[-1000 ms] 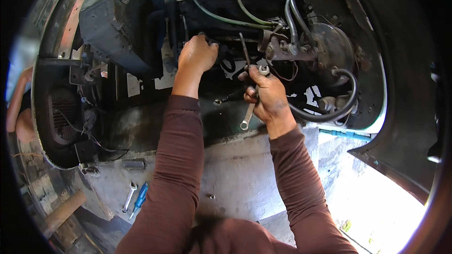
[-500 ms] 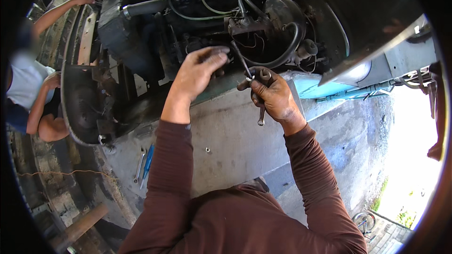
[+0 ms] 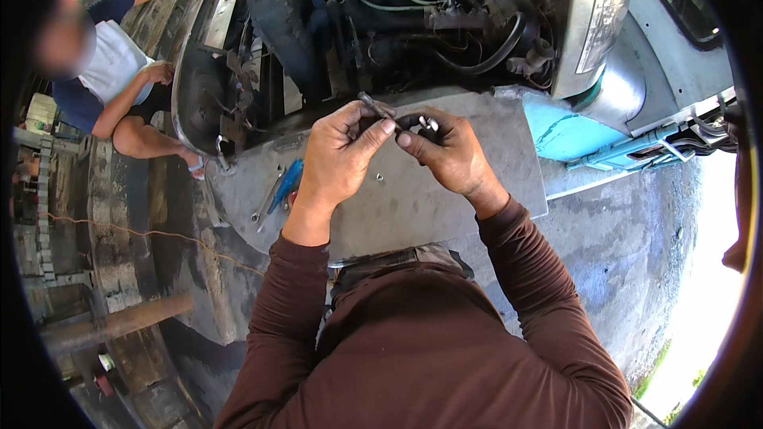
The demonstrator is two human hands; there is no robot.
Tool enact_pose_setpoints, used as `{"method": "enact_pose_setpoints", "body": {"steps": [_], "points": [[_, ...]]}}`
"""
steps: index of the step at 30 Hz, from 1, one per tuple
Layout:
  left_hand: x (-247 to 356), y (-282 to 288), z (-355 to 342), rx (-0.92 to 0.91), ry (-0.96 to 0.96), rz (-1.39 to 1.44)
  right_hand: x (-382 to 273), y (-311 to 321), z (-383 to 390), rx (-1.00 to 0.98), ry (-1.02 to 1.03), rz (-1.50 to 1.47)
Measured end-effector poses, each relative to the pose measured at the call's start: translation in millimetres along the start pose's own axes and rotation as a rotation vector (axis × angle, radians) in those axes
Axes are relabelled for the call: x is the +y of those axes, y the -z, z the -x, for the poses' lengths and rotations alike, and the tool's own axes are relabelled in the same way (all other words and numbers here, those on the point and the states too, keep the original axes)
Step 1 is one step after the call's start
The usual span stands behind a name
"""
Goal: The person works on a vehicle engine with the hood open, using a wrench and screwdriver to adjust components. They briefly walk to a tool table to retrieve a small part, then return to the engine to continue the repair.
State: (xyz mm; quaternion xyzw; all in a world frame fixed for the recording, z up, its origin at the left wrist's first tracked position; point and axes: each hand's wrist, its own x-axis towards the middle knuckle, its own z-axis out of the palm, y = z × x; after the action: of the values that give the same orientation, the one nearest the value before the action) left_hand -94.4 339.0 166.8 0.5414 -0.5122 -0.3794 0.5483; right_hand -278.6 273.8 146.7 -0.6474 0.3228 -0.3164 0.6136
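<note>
The left hand [image 3: 338, 155] pinches a slim dark metal rod [image 3: 377, 106] between its fingers, over the grey surface [image 3: 433, 210] beside the engine [image 3: 429, 16]. The right hand [image 3: 455, 155] is close by, fingers curled around a shiny metal piece [image 3: 429, 123], mostly hidden; whether they also grip the rod, I cannot tell. Near the left wrist lie a blue screwdriver [image 3: 286, 184] and a wrench [image 3: 266, 200], with a small nut [image 3: 380, 177] between the wrists
</note>
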Motion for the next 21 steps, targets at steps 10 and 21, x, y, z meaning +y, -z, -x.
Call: {"method": "enact_pose_setpoints", "body": {"steps": [10, 21], "points": [[-43, 91, 54, 0.152, 0.033, -0.861, 105, 13, 77, 0.186, -0.068, 0.932], [-140, 8, -7, -0.209, -0.071, -1.230, 120, -35, 31, 0.131, 0.085, 1.142]]}}
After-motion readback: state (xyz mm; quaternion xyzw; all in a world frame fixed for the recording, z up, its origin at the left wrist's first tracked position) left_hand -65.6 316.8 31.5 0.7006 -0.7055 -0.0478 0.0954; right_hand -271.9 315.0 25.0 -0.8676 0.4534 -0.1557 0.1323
